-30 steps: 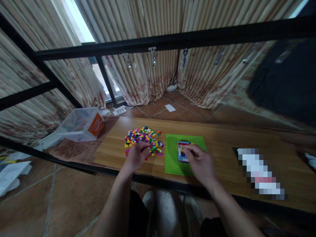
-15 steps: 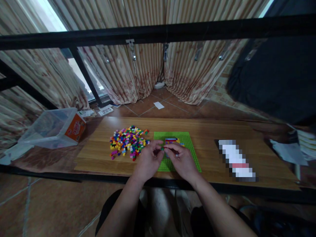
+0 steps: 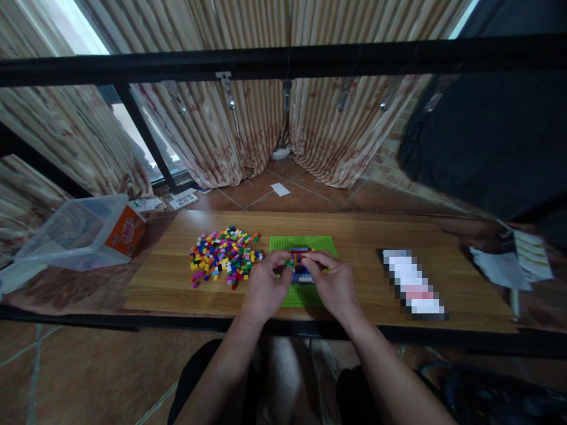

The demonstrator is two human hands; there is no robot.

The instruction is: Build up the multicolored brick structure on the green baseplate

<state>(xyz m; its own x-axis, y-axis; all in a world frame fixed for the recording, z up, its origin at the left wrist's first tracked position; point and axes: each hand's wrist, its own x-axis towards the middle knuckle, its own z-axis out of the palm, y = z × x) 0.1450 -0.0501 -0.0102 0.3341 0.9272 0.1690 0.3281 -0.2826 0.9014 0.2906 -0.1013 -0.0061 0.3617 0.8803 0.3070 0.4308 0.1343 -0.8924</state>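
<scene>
A green studded baseplate (image 3: 303,300) lies on the wooden table in front of me. On it sits a low build of coloured toy bricks (image 3: 303,277), showing blue, white, red and yellow parts. My left hand (image 3: 267,287) is at the build's left side, thumb and fingers curled together; a bit of green shows by the fingertips. From the right, my right hand (image 3: 335,282) reaches over the build with thumb and forefinger pinched. What either pinch holds is too small and covered to make out. Left of the plate spreads a pile of loose toy bricks (image 3: 225,255).
A clear plastic bin (image 3: 73,227) with an orange label stands at the far left. A blurred-out flat object (image 3: 413,284) lies on the table (image 3: 354,233) at right. Papers (image 3: 502,268) are at the right end. A dark rail (image 3: 283,62) crosses before the curtains.
My hands have parted slightly at the fingertips, uncovering more of the build. The right fingertips now sit over its middle. The whole view has shifted a little.
</scene>
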